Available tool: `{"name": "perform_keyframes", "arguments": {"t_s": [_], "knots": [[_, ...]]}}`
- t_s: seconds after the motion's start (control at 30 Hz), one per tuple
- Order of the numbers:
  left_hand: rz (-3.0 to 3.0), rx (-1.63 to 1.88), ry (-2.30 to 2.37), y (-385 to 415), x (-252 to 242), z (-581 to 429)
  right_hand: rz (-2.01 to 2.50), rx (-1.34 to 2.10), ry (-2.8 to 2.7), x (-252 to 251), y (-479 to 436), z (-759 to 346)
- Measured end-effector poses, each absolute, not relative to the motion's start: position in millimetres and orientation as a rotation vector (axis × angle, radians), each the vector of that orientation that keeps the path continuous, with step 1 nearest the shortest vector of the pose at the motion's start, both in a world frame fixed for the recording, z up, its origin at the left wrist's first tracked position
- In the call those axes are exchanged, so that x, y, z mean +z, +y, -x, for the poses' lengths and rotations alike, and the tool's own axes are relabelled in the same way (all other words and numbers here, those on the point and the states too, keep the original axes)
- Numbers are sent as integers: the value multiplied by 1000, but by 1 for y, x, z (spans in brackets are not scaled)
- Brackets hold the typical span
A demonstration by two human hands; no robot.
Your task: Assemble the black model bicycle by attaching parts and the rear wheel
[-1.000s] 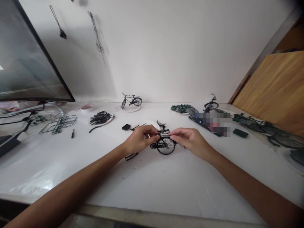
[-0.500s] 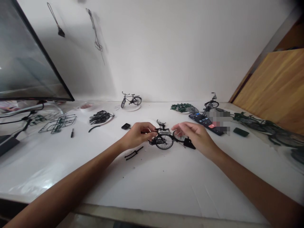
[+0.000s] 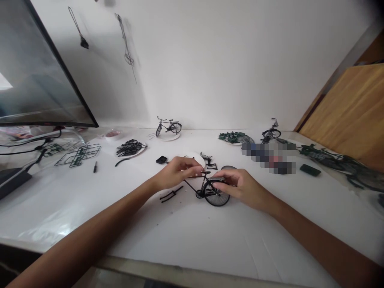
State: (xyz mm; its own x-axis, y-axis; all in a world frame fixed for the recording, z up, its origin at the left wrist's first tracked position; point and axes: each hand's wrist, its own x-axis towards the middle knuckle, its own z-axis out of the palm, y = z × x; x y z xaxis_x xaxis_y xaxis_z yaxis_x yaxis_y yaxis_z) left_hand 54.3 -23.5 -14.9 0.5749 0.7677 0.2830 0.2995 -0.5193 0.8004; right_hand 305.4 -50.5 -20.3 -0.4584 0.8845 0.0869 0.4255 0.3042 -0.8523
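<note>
A small black metal model bicycle [image 3: 207, 188] stands on the white table [image 3: 192, 236] between my hands, with a spoked wheel [image 3: 216, 195] nearest me. My left hand [image 3: 177, 172] pinches the thin frame at its far end. My right hand [image 3: 241, 189] grips the bicycle at the top of that wheel. Partly behind my right fingers lies a dark rounded part [image 3: 228, 167], unclear in shape. A white plate [image 3: 196, 157] sits beyond my left hand, which hides much of it. Small black parts [image 3: 208, 161] lie near it, and a black piece [image 3: 171, 194] rests below my left wrist.
Two finished model bicycles [image 3: 168, 127] stand at the back. Plates hold black parts [image 3: 130, 148] and green parts [image 3: 232, 137]. Green sprues [image 3: 78, 155], a small screwdriver [image 3: 95, 167] and a monitor [image 3: 39, 68] are at left. A blurred phone [image 3: 270, 158] lies at right.
My right hand has closed onto the bicycle, and both hands have brought it nearer me. Its wheel now sits lower in view. The black piece beside my right hand is no longer visible.
</note>
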Motion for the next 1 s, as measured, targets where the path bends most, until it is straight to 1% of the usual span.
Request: {"name": "perform_keyframes", "arguments": {"t_s": [0.13, 0.27, 0.43, 0.63, 0.8, 1.0], "knots": [[-2428, 845, 1232, -2, -10, -27, 1184, 1172, -2079, -19, -49, -312], [-2507, 844, 1380, 18, -17, -4, 1215, 1018, -2294, -16, -54, -311], [-2614, 769, 1317, 19, -27, -8, 1158, 882, -2420, -15, -58, -308], [-2798, 627, 1039, -2, -27, -38, 1130, 780, -2439, -18, -54, -311], [-2887, 599, 1052, -4, -30, -48, 1208, 839, -2384, -20, -53, -309], [-2966, 573, 1104, 0, -34, -51, 1269, 1033, -2214, -18, -50, -305]]}}
